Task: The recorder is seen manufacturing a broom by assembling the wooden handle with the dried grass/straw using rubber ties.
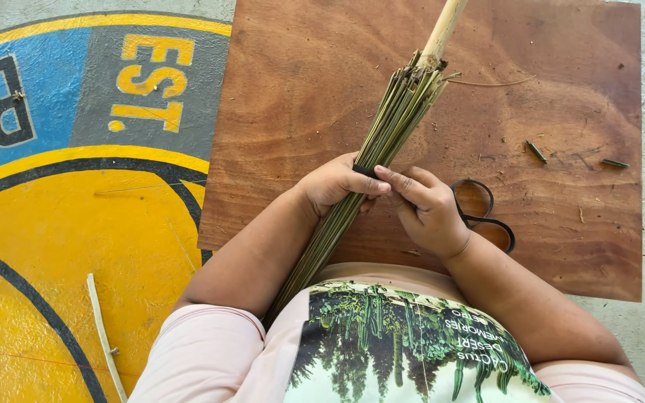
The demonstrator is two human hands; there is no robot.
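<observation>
A bundle of thin green-brown sticks (390, 127), fixed around a pale wooden handle (442, 30), slants from the top centre down to my lap. A black band (364, 171) circles the bundle at its middle. My left hand (334, 183) wraps around the bundle just below the band. My right hand (427, 209) meets it from the right, with thumb and fingers pinching at the band and the sticks.
A brown wooden board (561, 89) lies under the work. Black-handled scissors (487, 216) rest on it beside my right hand. Small cut stick pieces (537, 151) lie further right. A painted yellow, blue and grey floor (76, 224) with a loose thin stick (104, 336) is on the left.
</observation>
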